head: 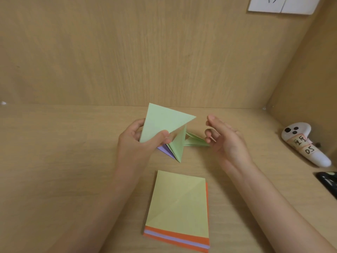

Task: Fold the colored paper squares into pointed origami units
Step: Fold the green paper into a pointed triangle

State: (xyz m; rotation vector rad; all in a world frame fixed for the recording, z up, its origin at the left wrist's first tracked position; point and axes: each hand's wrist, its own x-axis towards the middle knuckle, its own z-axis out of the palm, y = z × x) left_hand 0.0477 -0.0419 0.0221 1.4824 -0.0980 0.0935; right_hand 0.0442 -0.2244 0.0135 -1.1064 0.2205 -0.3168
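Desk (63, 161): pale wood-grain laminate, matte, with back and right walls of the same board. Paper stack (178, 201) sits at the near edge, centre. The top sheet is flat yellow with one diagonal crease, and orange and purple sheet edges show under it. My left hand (136, 143) is raised over mid-desk and pinches the green triangle (164, 121), thumb on the front face near the lower corner, fingers behind. That's a thin sheet folded once, with crisp edges. My right hand (226, 143) is just beside it on the right, palm turned inward, fingers loosely curled, gripping nothing. Key geometry: the triangle's long folded edge runs from my left thumb up and right, and its free point aims at the right hand, so I judge the right hand is the one placed to take that corner for the next fold. White controller (306, 143) lies by the right wall, smooth plastic with taped handwritten labels, and a black object (326, 179) is cut off at the right edge. Finished units (175, 152), green and purple and narrow and pointed, lie under the triangle. More green units (197, 141) lie near my right fingertips; I can't tell if they touch.
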